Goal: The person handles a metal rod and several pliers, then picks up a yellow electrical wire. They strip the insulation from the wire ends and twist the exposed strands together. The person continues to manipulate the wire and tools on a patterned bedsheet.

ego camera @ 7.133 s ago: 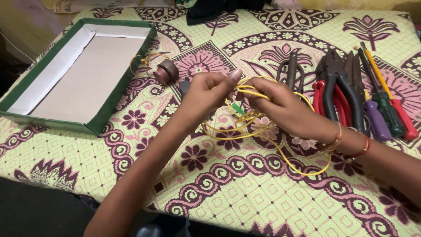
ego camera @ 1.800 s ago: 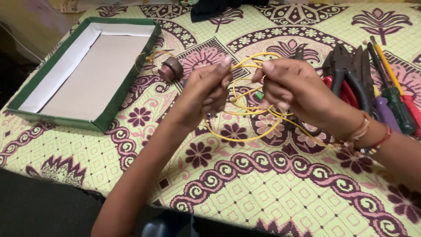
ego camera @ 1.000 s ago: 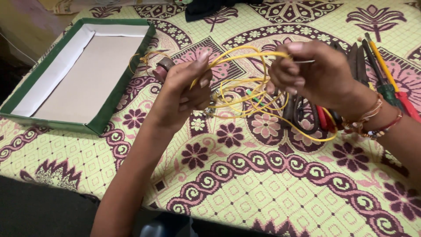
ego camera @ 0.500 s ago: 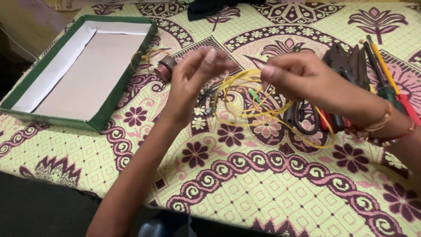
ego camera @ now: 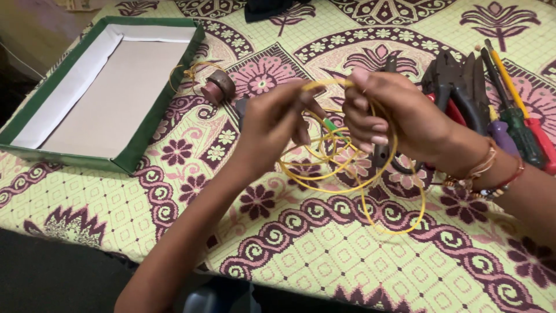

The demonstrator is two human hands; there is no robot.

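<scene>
1. Where the whole scene rests, a patterned cloth in yellow-green with maroon flowers and scrollwork covers the table from edge to edge.
2. At the upper left of that cloth lies a shallow green-walled box, pale inside and open at the top.
3. The left hand reaches in from the lower left, held above the cloth, its fingers pinched shut on the yellow wire.
4. The right hand, with bangles and a red thread at the wrist, comes in from the right and is closed on the same wire, close beside the left hand but not touching it.
5. The yellow wire hangs in several loose loops between and below both hands, its lowest loop trailing toward the cloth; a short green piece shows among the loops.
6. To the right, near the right wrist, lie pliers with dark jaws and red grips, and screwdrivers in yellow, green, purple and red.
7. Just right of the box sits a small brown spool, with thin wire curled beside it.
</scene>
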